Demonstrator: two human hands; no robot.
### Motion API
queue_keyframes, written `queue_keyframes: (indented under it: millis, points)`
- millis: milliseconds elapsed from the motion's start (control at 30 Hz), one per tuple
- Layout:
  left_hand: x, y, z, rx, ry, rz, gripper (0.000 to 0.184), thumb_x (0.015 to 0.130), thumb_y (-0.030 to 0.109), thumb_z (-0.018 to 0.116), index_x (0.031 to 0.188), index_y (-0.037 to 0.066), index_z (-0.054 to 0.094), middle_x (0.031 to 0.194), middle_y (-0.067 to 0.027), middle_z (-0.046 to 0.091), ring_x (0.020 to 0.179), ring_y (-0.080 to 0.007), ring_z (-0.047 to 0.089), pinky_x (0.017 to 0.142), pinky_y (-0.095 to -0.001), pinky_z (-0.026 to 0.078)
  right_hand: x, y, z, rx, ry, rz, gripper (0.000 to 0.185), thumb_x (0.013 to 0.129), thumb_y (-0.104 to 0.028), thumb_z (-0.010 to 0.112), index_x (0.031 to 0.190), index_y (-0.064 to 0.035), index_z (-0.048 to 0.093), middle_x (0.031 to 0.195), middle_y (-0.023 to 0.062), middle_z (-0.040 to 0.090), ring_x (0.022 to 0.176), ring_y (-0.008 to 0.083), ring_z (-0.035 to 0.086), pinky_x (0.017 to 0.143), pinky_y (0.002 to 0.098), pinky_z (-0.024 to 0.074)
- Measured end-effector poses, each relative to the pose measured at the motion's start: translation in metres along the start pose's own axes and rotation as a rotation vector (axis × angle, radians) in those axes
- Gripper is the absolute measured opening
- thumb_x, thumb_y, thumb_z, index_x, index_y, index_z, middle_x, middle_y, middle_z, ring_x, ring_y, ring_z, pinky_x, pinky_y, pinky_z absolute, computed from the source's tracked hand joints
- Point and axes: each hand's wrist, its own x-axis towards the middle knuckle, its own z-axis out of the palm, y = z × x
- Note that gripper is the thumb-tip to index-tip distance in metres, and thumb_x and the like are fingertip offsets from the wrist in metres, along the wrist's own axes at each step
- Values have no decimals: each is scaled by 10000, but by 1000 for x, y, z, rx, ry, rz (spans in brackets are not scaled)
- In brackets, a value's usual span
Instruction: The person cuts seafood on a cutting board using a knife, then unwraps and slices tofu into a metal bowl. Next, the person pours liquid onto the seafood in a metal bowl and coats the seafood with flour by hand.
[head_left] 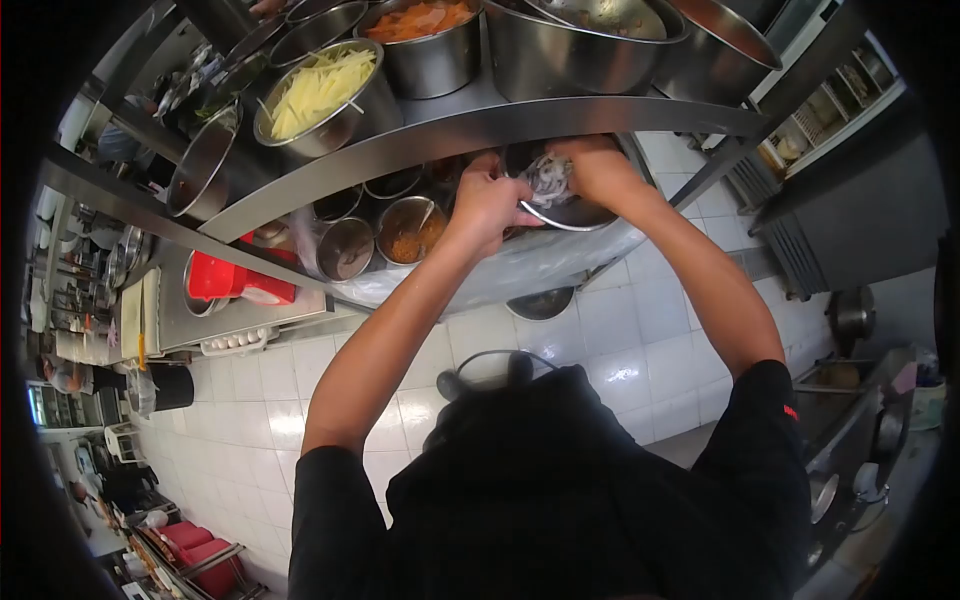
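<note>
Below the upper steel shelf, a metal bowl (575,216) holds pale, purplish sliced strips (548,180) that look like onion. My left hand (487,205) has its fingers closed at the left side of this bowl, with the thumb near the rim. Inside the bowl, my right hand (597,172) is closed around some of the strips; its fingertips are partly hidden. Left of my left hand stand a metal container with orange-brown crumbs and a spoon (408,232) and a smaller metal cup (346,250).
The upper shelf (480,130) crosses above my hands, bearing a pot of pale yellow strips (320,95), a pot of orange pieces (425,50) and large steel pots. A red container (215,277) sits on the left counter. An upright post (735,150) stands at right.
</note>
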Motion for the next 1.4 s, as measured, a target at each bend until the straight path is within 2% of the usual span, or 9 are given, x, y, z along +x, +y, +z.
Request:
queue_keyframes:
  millis: [300, 433, 567, 700, 733, 833, 1133, 1267, 1400]
  points:
    - [7, 4, 9, 11, 4, -30, 458, 708, -102, 547, 1143, -88, 404, 1035, -154, 456, 827, -287, 590, 566, -338, 604, 15, 7, 8, 17, -74, 114, 504, 682, -84, 628, 1181, -142, 582, 1152, 175, 582, 1085, 331, 539, 924, 391, 432]
    - [12, 7, 5, 67, 17, 1, 473, 704, -101, 548, 1160, -84, 425, 1048, -149, 465, 824, -291, 589, 552, -329, 601, -3, -5, 19, 89, 235, 25, 382, 671, -50, 612, 1043, -128, 649, 1119, 163, 605, 1039, 345, 560, 897, 411, 448]
    - [31, 2, 5, 252, 38, 60, 375, 728, -80, 529, 1102, -67, 504, 1046, -142, 513, 803, -259, 598, 555, -306, 595, 17, 13, 29, -25, 22, 0, 405, 687, -62, 620, 1084, -139, 637, 1107, 161, 608, 1023, 343, 573, 893, 409, 460]
    - [33, 3, 8, 1381, 126, 813, 246, 791, 96, 540, 1002, -18, 588, 889, -189, 628, 781, -347, 623, 656, -409, 531, 29, 18, 33, -72, 44, 67, 410, 683, -64, 626, 1084, -146, 641, 1106, 160, 605, 1049, 328, 561, 913, 410, 446]
    - [38, 4, 11, 1389, 86, 714, 246, 785, 151, 549, 964, -5, 612, 850, -223, 621, 810, -395, 603, 722, -465, 485, 28, 18, 31, -31, 88, 85, 407, 671, -56, 621, 1066, -149, 654, 1093, 167, 609, 1049, 327, 559, 923, 409, 435]
    - [59, -6, 10, 1348, 210, 936, 209, 779, 138, 544, 904, -6, 630, 840, -215, 621, 812, -379, 609, 729, -466, 483, 34, 34, 49, -93, 184, 1, 396, 664, -59, 635, 1050, -145, 655, 1088, 161, 612, 1040, 325, 564, 913, 407, 442]
    - [36, -9, -15, 1054, 523, 855, 224, 792, 141, 564, 955, 0, 623, 929, -214, 627, 870, -396, 586, 802, -455, 443, 27, 46, 73, -175, -24, 264, 602, 706, -231, 724, 1239, -92, 482, 1242, 210, 488, 1046, 379, 568, 906, 443, 464]
    - [-11, -2, -26, 307, 365, 447, 256, 771, -41, 529, 1026, -55, 530, 961, -163, 606, 674, -176, 634, 459, -273, 545, 52, 69, 84, -127, -86, 314, 631, 697, -259, 724, 1249, -75, 477, 1230, 209, 502, 1045, 370, 572, 872, 462, 480]
    - [-86, -18, -53, 49, 307, 279, 246, 749, -55, 507, 990, -9, 484, 902, -122, 582, 698, -179, 632, 487, -290, 571, 59, 59, 63, -169, -128, 245, 677, 694, -266, 718, 1288, -78, 452, 1233, 220, 503, 1069, 359, 562, 884, 468, 471]
